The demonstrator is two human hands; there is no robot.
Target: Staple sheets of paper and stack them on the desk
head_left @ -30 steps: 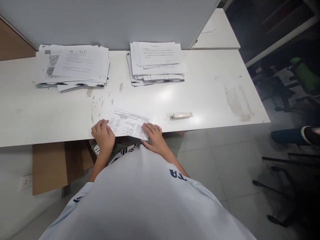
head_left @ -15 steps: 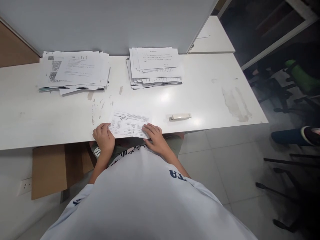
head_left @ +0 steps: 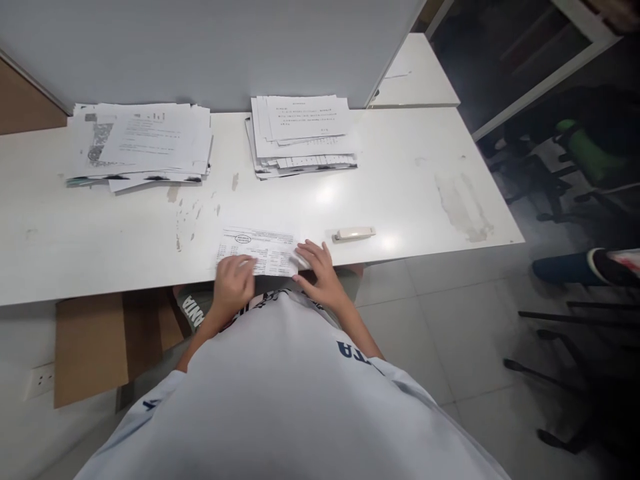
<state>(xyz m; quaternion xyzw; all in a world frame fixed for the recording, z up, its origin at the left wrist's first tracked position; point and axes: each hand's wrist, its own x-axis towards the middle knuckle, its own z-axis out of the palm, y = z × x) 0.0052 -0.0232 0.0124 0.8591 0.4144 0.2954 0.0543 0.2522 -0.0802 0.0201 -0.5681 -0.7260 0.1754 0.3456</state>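
A printed sheet is found at the near edge of the table, its near left part covered by the left hand. The left hand is blurred, so whether paper is pinched by its curled fingers cannot be told. The right hand is noted at the sheet's right edge, its fingers and thumb spread apart with no closed grip seen. The sheet is judged very light and limp, apt to be slid easily over the smooth surface, and to be creased or torn if tugged by one corner. Hold is best taken at the left and right edges, between thumb and fingertips, with light, even pressure. A pale stapler-like tool is noted to the right, near the right hand but untouched.
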